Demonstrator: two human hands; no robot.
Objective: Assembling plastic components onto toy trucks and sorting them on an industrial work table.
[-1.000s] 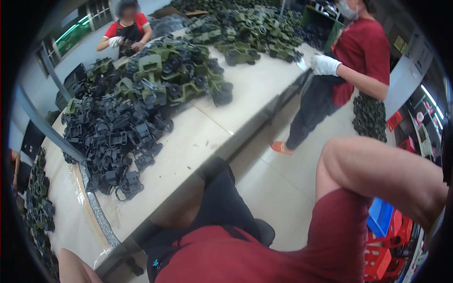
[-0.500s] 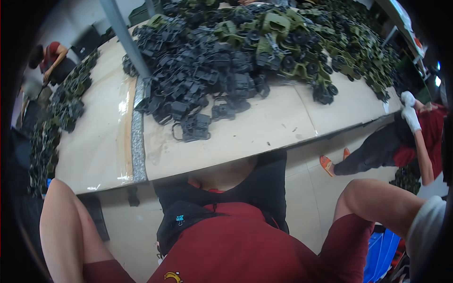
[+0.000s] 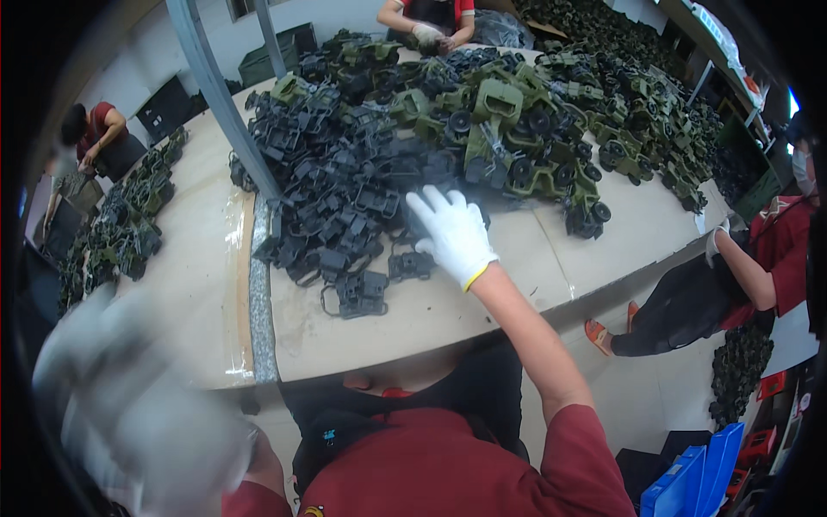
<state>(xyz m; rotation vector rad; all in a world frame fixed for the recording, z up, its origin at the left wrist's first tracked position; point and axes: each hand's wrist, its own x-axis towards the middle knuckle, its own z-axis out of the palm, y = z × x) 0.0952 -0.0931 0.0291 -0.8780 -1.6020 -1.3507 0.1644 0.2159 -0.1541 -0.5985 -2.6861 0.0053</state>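
My right hand [image 3: 451,233], in a white glove, reaches across the table edge with its fingers spread over the near side of a heap of dark grey plastic parts [image 3: 345,189]. It touches or hovers just above them and holds nothing that I can see. My left hand [image 3: 129,405], also in a white glove, is raised at the lower left and is badly blurred, so its grip is unclear. Behind the grey heap lies a pile of green toy vehicles with black wheels [image 3: 551,129].
The pale table [image 3: 413,323] runs left to right. A grey metal post [image 3: 220,95] rises from it. A person in red [image 3: 758,258] stands at the right, another [image 3: 431,21] sits at the far side, a third [image 3: 95,138] at the left. Blue crates [image 3: 689,474] sit lower right.
The view has swung to face the table. My right arm has stretched forward until the gloved hand is over the grey parts, and my left hand has risen into view.
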